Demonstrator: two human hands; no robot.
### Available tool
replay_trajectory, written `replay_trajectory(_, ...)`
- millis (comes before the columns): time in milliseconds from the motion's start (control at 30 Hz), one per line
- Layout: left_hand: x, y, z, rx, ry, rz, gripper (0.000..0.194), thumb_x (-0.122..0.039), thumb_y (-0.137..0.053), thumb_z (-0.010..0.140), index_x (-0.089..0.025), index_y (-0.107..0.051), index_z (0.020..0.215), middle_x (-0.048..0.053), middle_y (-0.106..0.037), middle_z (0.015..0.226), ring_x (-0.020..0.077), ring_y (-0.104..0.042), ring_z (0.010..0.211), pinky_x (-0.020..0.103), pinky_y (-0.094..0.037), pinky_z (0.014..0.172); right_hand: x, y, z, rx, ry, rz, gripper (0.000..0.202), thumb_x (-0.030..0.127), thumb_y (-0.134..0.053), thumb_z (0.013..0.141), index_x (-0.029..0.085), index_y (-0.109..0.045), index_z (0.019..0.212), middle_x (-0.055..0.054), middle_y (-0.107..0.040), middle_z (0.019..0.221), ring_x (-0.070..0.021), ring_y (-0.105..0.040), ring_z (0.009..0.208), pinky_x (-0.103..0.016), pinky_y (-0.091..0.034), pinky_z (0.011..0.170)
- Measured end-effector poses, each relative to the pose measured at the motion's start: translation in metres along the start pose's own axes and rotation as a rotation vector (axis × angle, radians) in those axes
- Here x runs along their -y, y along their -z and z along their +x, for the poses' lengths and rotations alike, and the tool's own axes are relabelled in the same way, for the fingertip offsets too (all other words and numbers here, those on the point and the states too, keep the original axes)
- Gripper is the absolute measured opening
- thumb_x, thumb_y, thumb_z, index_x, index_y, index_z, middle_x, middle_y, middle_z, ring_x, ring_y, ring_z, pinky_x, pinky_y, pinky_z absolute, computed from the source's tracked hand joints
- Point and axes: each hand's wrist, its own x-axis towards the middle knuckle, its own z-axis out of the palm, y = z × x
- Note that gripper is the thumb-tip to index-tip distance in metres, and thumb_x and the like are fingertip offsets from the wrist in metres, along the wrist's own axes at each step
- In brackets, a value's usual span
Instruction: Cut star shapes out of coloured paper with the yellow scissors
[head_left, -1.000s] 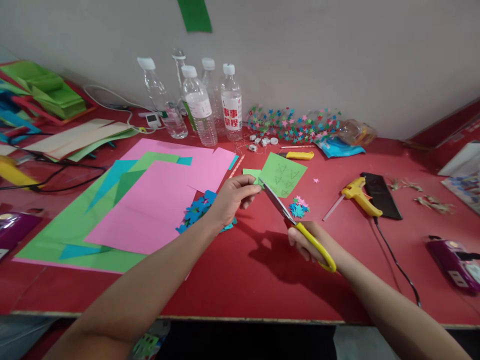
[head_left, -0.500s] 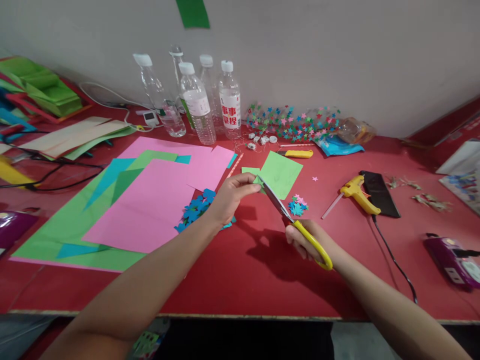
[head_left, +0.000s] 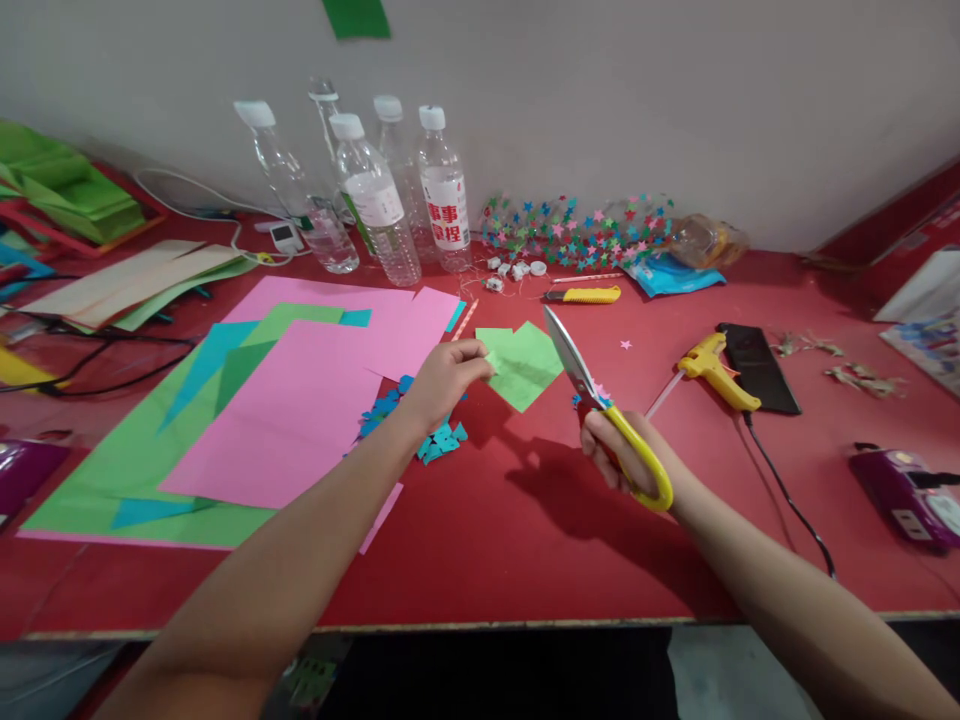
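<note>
My right hand is wrapped round the yellow handles of a pair of scissors, whose blades point up and to the left. Light green paper lies on the red table just left of the blade tips. My left hand pinches a small green paper piece at the left edge of that paper. Beneath and beside the left wrist are blue paper cutouts. A few small stars are partly hidden behind the scissors.
Pink sheets and green ones cover the left. Plastic bottles stand at the back, beside a star-filled bottle. A yellow cutter lies behind the paper. To the right are a glue gun, a black phone and a purple power strip.
The scissors have come away from the small green piece, and both hands have moved apart. My left hand has shifted left with the piece. The camera view has shifted slightly.
</note>
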Motion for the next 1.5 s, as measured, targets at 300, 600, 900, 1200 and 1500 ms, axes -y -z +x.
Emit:
replay_trajectory(300,-0.011,-0.019,-0.017,0.294,-0.074,0.207,0.016,-0.027,-0.060,0.073,-0.018,-0.052,0.061,-0.003,-0.045,0.069,0.0127,-0.044,0.068,0.028,-0.034,0.066,0.001,0.000,0.004,-0.099,0.022,0.040,0.036,0.052,-0.059,0.077,0.019,-0.051,0.064,0.008,-0.044,0.036,-0.0057,-0.038,0.030,-0.016,-0.032,0.033)
replay_trajectory(600,-0.016,-0.045,-0.039,0.624,0.019,0.171,0.014,-0.021,-0.055,0.070,-0.019,-0.049,0.057,-0.002,-0.044,0.066,0.0119,-0.042,0.062,0.028,-0.031,0.060,0.003,-0.009,-0.002,0.039,0.051,0.071,0.010,0.022,-0.059,0.073,0.019,-0.053,0.066,0.009,-0.046,0.039,-0.0048,-0.041,0.031,-0.015,-0.034,0.034)
replay_trajectory(900,-0.012,-0.048,-0.039,0.608,0.064,0.109,0.014,-0.017,-0.055,0.066,-0.019,-0.048,0.054,-0.002,-0.046,0.061,0.0116,-0.043,0.059,0.026,-0.032,0.056,0.006,-0.007,0.000,-0.005,0.051,0.086,0.018,0.029,-0.064,0.072,0.019,-0.051,0.064,0.009,-0.043,0.039,-0.0056,-0.040,0.033,-0.016,-0.033,0.035)
replay_trajectory(1200,-0.009,-0.049,-0.040,0.574,0.108,0.082,0.014,-0.026,-0.062,0.070,-0.017,-0.056,0.062,-0.002,-0.046,0.065,0.0111,-0.043,0.061,0.026,-0.032,0.058,0.005,-0.013,-0.002,-0.030,0.075,0.171,0.015,0.028,-0.056,0.074,0.020,-0.049,0.064,0.009,-0.043,0.039,-0.0047,-0.038,0.031,-0.016,-0.032,0.034)
replay_trajectory(1500,-0.002,-0.050,-0.037,0.420,0.048,-0.072,0.011,-0.029,-0.069,0.070,-0.019,-0.065,0.070,-0.001,-0.061,0.073,0.0127,-0.053,0.071,0.027,-0.042,0.072,0.003,-0.009,0.003,0.009,0.159,0.313,0.021,0.035,-0.059,0.074,0.020,-0.048,0.065,0.009,-0.043,0.034,-0.0058,-0.036,0.028,-0.018,-0.031,0.033)
